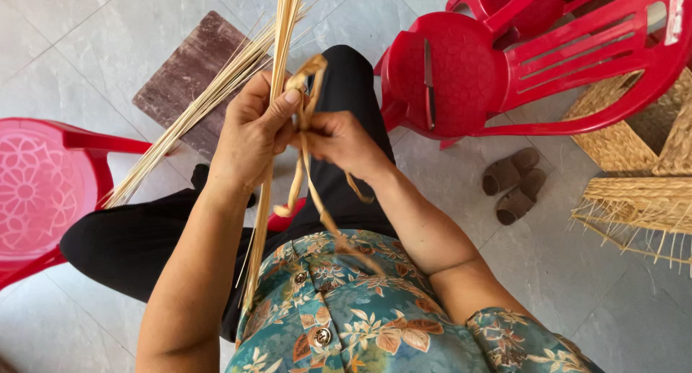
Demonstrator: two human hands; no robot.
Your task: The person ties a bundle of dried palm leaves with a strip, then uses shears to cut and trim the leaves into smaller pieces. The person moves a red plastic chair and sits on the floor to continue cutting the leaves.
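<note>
Right under my chin, my floral blouse [375,308], and up over my lap rises the bundle of thin pale reeds [277,77]. My left hand [249,139] has it: fingers [288,99] clamped around the stalks, thumb pressed on the front, bundle nearly upright and running out past the top edge. My right hand [342,139] sits just beside it, touching, fingers pinched together on a flat tan fibre strip [306,113]. That strip loops above my knuckles and trails down over my black trousers [137,243] towards the blouse.

A second sheaf of reeds [194,110] fans off to the left, slanting down across a dark wooden board [184,70] lying on the grey tiled floor [548,272].

Further out: a pink plastic chair [43,193] on my left, a red plastic chair [461,77] ahead on my right with a slim knife [428,81] lying on its seat. Brown slippers [513,182] sit on the tiles beyond, and woven baskets [634,178] stand at the right edge, loose ends bristling.
</note>
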